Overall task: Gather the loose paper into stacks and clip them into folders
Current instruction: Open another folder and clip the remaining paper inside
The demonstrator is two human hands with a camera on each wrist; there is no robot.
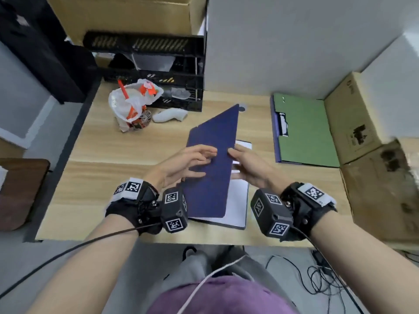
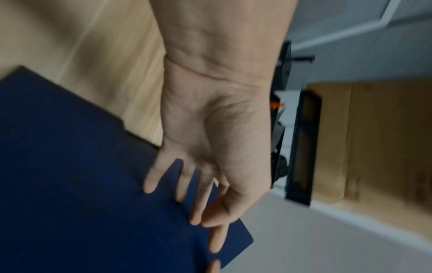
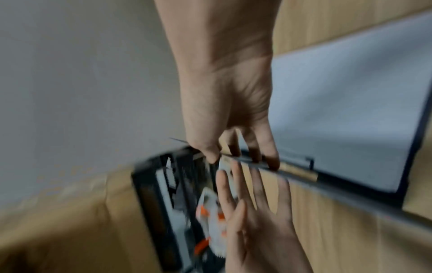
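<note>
Mid-frame, right hand (image 1: 246, 165) pinches the blue folder cover (image 1: 213, 159) half-raised while left hand (image 1: 189, 165), fingers flat, steadies it, likely closing over the paper (image 1: 238, 200).

Bare forearms; black wrist straps (image 1: 127, 207) with white coded tags; black camera cubes (image 1: 174, 209); black cables; purple shirt (image 1: 222, 295); grey trousers.

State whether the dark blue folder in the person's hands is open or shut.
Partly open. The dark blue folder's cover is raised at an angle between left hand and right hand, with white paper showing beneath.
</note>
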